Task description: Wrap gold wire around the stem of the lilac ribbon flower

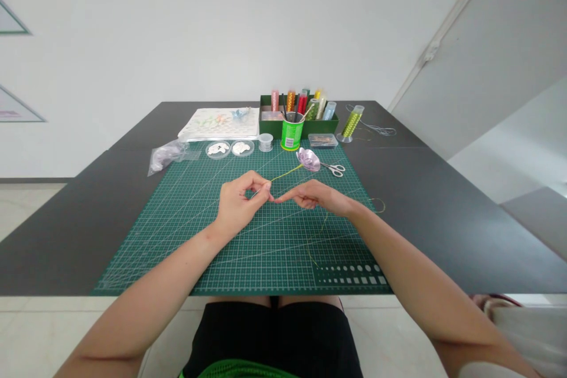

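Note:
My left hand (pixel 241 198) is closed in a pinch on the thin stem of a pale purple flower (pixel 309 159). The stem (pixel 286 174), wrapped in yellow-green, slants up to the right from my fingertips to the flower head. My right hand (pixel 315 195) has its index finger stretched out to touch the left fingertips, while its other fingers curl in. From under those curled fingers a fine yellow-green thread (pixel 324 223) trails down onto the green cutting mat (pixel 177 254). Just behind the flower lie scissors (pixel 336 170) with white handles.
A green pot (pixel 292 133) of tools stands before a dark green box (pixel 271 129) of thread spools. A green spool (pixel 352 123) stands to its right, near a flat clear case (pixel 322 140). Leftward are two dishes of white pieces (pixel 218 149), a plastic bag (pixel 166 156) and papers (pixel 208 124).

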